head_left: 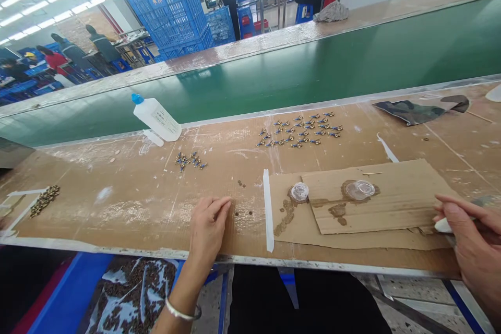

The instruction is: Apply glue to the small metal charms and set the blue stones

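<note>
Though only partly visible, a white, seemingly smooth handheld object (443,225).

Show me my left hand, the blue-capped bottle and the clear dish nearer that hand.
Left hand (207,223): head view, on the back of the hand.
Blue-capped bottle (158,120): head view, on the middle of its white body.
Clear dish (299,192): head view, on its round top.

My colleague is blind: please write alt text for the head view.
A person's left hand is at a brown bench near tiny dark pieces; the right hand holds a white object. Beyond are small parts and a white bottle.
</note>
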`<state>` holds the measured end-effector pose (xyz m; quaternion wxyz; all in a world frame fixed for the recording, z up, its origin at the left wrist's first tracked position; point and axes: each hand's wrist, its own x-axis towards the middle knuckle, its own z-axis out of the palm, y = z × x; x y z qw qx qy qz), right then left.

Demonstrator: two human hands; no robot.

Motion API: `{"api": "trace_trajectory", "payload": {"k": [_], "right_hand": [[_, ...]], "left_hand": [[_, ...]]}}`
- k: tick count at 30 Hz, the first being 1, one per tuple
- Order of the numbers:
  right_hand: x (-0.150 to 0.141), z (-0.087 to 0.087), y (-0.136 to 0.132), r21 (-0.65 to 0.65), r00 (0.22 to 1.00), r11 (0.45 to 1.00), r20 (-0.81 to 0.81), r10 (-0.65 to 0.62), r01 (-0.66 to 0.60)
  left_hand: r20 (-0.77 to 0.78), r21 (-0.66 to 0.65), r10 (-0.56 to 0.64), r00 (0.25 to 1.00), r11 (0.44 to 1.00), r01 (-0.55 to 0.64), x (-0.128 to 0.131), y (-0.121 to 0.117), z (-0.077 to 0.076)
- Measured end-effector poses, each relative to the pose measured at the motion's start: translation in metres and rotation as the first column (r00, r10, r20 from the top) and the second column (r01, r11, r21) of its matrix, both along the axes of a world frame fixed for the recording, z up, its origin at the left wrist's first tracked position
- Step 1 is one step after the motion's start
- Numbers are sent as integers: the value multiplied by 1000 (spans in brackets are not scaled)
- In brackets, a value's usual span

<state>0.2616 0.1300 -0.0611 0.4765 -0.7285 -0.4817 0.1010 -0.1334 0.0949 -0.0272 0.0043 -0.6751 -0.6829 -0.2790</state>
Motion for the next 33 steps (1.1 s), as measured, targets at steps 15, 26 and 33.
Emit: {"api": "trace_trajectory", "payload": {"k": [15, 26, 33], "right_hand": [[0, 9, 2, 22, 999, 999, 42, -31, 30], [-2, 10, -1, -21, 999, 999, -13, -40, 40], [-2, 7, -2, -10, 1000, 1000, -6, -26, 26]], "left_hand": [[-250, -101, -79, 965, 993, 55, 22, 54, 9], [142, -330, -156, 978, 924, 195, -10, -14, 25], [56, -143, -113, 992, 982, 120, -12, -24, 15]]}}
